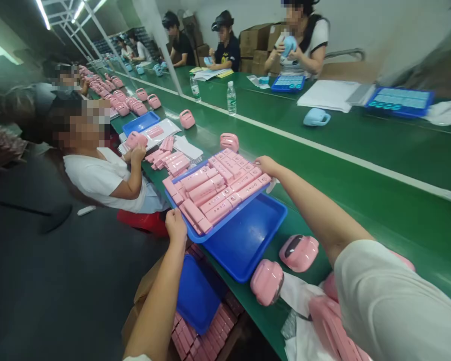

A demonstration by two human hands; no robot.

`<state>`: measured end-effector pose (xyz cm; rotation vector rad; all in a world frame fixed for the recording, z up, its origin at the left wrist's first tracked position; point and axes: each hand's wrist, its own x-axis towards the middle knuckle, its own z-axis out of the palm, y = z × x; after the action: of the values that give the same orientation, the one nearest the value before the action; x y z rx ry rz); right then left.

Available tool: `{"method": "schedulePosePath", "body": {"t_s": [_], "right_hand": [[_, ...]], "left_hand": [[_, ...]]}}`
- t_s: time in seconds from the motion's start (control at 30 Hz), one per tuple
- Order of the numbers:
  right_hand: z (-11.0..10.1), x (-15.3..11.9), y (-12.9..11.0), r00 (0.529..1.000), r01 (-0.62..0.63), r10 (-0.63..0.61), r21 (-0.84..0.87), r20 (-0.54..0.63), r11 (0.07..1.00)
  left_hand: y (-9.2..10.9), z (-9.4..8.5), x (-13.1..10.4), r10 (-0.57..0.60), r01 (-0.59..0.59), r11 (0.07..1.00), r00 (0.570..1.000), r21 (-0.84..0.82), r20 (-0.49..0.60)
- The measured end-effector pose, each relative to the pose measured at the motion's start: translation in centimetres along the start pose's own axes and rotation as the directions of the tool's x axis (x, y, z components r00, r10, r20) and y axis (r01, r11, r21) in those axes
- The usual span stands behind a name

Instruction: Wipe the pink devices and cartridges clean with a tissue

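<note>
A blue tray [210, 233] full of pink rectangular parts [206, 190] is held up between both hands, slightly tilted. My left hand [176, 226] grips its near left corner, fingers closed on the rim. At the far right corner my right hand [267, 166] is closed on the edge, beside the pink parts. Beneath the held tray, a second blue tray [244, 240] lies on the green table, partly covered by it. Two glossy pink housings [266, 282] sit to the right of that lower tray.
A seated person [101, 170] works at left beside pink parts. Below the table edge, another blue tray [199, 296] rests on a box of pink parts. Bottles [231, 99] stand beyond the white line [323, 145]. People across the table handle blue pieces.
</note>
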<state>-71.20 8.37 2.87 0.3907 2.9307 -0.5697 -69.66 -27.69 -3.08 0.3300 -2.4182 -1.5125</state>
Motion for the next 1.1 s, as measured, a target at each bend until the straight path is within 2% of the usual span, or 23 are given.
{"method": "schedulePosePath", "body": {"t_s": [0.2, 0.4, 0.7, 0.9, 1.1], "right_hand": [[-3.3, -9.3, 1.8, 0.993, -0.100, 0.103, 0.053, -0.057, 0.994], [-6.1, -19.8, 4.3, 0.965, -0.223, 0.234, 0.098, -0.123, 0.970], [-8.0, -36.1, 9.0, 0.896, -0.383, 0.405, 0.145, -0.184, 0.912], [-7.6, -45.4, 13.8, 0.883, -0.404, 0.427, 0.146, -0.196, 0.903], [-5.4, -52.6, 19.8, 0.907, -0.376, 0.394, 0.131, -0.152, 0.917]], "left_hand": [[3.9, -2.5, -4.3, 0.046, -0.044, 0.999, 0.995, -0.025, 0.090], [7.8, -4.6, -9.3, 0.117, -0.104, 0.992, 0.970, -0.070, 0.215], [12.1, -6.7, -19.9, 0.220, -0.175, 0.973, 0.906, -0.153, 0.361], [12.7, -8.5, -28.9, 0.189, -0.134, 0.979, 0.887, -0.157, 0.422], [10.6, -9.5, -38.9, 0.132, -0.079, 0.988, 0.885, -0.135, 0.447]]}}
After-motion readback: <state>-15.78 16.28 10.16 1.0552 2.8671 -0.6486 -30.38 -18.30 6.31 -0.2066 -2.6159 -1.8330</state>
